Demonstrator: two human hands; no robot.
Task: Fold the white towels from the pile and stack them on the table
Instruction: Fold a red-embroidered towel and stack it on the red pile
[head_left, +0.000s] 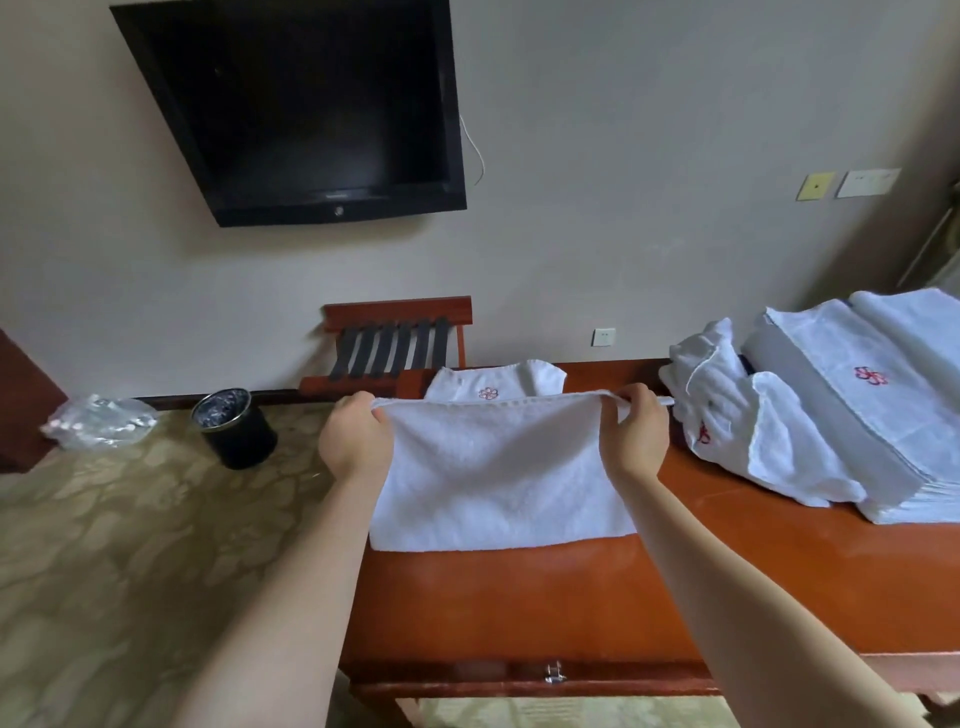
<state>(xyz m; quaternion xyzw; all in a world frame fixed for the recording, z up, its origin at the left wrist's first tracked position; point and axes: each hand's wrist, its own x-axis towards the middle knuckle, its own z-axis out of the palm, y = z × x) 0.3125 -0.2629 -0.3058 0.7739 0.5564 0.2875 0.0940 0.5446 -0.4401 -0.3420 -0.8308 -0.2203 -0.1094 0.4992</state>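
Over the table (519, 597), left hand (356, 441) and right hand (636, 441) each grip a towel (498, 467) corner; hold that edge taut and level when folding.

Nothing legible here: a red flower emblem on the folded towel (519, 379), a red monogram on the stack (831, 364), and the TV (291, 104) badge is blurred.

Left hand (356, 441), right hand (639, 439) (two in all), one held towel (493, 478), one folded towel (498, 381), one bin (235, 431)

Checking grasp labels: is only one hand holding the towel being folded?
No, the left hand and right hand each pinch a top corner of the white towel.
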